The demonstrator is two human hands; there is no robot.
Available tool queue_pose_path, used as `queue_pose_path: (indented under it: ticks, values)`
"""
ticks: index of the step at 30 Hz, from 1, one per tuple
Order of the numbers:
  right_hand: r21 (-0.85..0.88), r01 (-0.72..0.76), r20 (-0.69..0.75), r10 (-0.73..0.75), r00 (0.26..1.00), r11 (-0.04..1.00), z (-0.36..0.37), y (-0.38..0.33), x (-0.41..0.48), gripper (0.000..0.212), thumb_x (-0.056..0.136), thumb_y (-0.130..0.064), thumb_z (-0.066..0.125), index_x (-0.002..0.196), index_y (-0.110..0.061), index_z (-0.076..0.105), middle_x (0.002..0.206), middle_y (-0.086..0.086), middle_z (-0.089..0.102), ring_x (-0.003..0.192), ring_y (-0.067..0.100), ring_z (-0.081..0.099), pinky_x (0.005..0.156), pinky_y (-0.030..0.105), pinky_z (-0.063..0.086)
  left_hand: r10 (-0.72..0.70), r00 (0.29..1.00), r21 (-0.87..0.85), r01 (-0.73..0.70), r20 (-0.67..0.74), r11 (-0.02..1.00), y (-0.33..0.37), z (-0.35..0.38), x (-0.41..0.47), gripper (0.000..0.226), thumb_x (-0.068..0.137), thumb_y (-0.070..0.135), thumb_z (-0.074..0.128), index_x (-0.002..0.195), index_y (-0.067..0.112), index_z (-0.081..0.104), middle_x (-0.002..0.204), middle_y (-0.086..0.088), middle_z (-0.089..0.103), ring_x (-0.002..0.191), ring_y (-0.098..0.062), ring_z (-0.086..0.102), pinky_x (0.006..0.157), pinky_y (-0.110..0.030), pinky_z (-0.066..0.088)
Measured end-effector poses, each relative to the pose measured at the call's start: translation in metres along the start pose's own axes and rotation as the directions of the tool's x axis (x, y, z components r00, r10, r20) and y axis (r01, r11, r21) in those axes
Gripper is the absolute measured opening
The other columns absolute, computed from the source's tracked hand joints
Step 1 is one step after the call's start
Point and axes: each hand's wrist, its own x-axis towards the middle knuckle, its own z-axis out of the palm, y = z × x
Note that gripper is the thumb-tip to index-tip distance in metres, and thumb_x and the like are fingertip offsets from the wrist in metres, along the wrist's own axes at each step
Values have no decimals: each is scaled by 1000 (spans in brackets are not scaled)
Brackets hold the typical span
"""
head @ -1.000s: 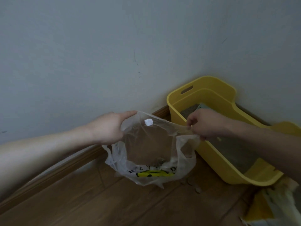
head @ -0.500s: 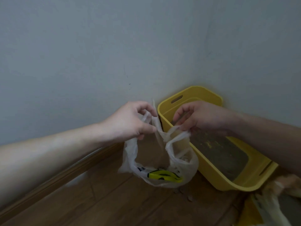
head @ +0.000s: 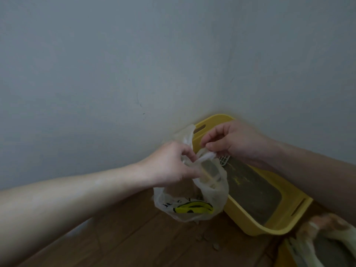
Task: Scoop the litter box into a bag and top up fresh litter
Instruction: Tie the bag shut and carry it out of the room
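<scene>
The left hand and right hand each pinch a twisted handle of the plastic bag between curled fingers, apparently to knot it shut, the bag hanging below them just beside the yellow litter box.

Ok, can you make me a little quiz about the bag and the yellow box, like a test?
1. True or false: the left hand and the right hand both pinch the plastic bag.
2. Where does the yellow litter box sit? A: on the floor by the wall. B: on a table. C: inside the bag.
3. What colours are in the print low on the bag?
Key: 1 true; 2 A; 3 yellow and black.
</scene>
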Motion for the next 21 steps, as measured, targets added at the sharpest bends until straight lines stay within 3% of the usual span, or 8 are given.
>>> queue_pose_path:
  ticks: [3, 6, 8, 12, 14, 16, 18, 21]
  values:
    - [22, 55, -20, -54, 998, 998, -1, 7, -4, 12, 82, 10, 68, 90, 3, 72, 77, 13, 68, 61, 10, 63, 56, 16, 51, -4, 1000, 17, 4, -9, 1000, 0, 4, 2, 14, 79, 42, 77, 83, 32, 70, 95, 0, 69, 82, -15, 66, 74, -35, 55]
    - [3, 122, -42, -121, 992, 993, -3, 14, -4, 15, 81, 11, 69, 87, -2, 72, 85, 22, 70, 68, 14, 64, 60, 21, 55, -1, 1000, -54, 1, 2, 999, 0, 4, 3, 15, 83, 35, 76, 73, 24, 72, 76, 1, 69, 55, -3, 57, 50, -20, 44]
    - [-77, 165, -48, -169, 985, 983, -5, 18, -4, 18, 81, 7, 71, 82, -12, 73, 88, 16, 74, 75, 18, 65, 70, 30, 58, -8, 999, -145, 12, 34, 989, 4, 2, 2, 21, 84, 32, 75, 76, 14, 74, 62, 3, 63, 42, 0, 47, 43, -17, 37]
    - [-257, 255, -88, -285, 955, 932, -3, 22, -8, 12, 92, -19, 66, 83, -24, 73, 75, -2, 71, 67, 7, 60, 64, 30, 51, -61, 996, -340, 78, 59, 937, 8, 2, 2, 22, 83, 24, 77, 79, 4, 71, 53, 1, 55, 42, -8, 50, 45, -21, 44]
    - [-405, 303, -39, -348, 937, 862, 1, 20, -18, 14, 94, -39, 59, 93, -30, 70, 83, -12, 69, 74, 1, 60, 67, 23, 50, -76, 992, -452, 113, 101, 885, 10, 1, 2, 24, 80, 26, 79, 82, 4, 70, 52, -1, 52, 43, -13, 50, 47, -25, 47]
    - [-616, 308, 62, -345, 936, 725, 6, 20, -29, 48, 85, -66, 52, 118, -33, 63, 102, -20, 60, 92, -4, 53, 79, 20, 48, -90, 989, -543, 141, 120, 827, 12, 2, 2, 29, 77, 29, 80, 81, 4, 67, 52, -5, 51, 43, -14, 48, 47, -26, 48]
    - [-696, 279, 90, -305, 948, 662, 15, 23, -37, 78, 73, -80, 49, 134, -32, 51, 114, -17, 53, 105, -1, 47, 87, 25, 46, -122, 986, -623, 167, 115, 764, 14, 3, 3, 22, 83, 22, 76, 76, 7, 62, 51, -8, 51, 41, -15, 48, 43, -23, 45]
    - [-635, 322, 39, -387, 921, 702, 31, 33, -40, 67, 75, -68, 62, 131, -36, 46, 109, -24, 51, 101, -1, 45, 83, 21, 45, -181, 977, -716, 208, 115, 666, 18, 4, 6, 20, 87, 15, 72, 72, 10, 60, 50, -8, 51, 43, -18, 51, 42, -23, 46]
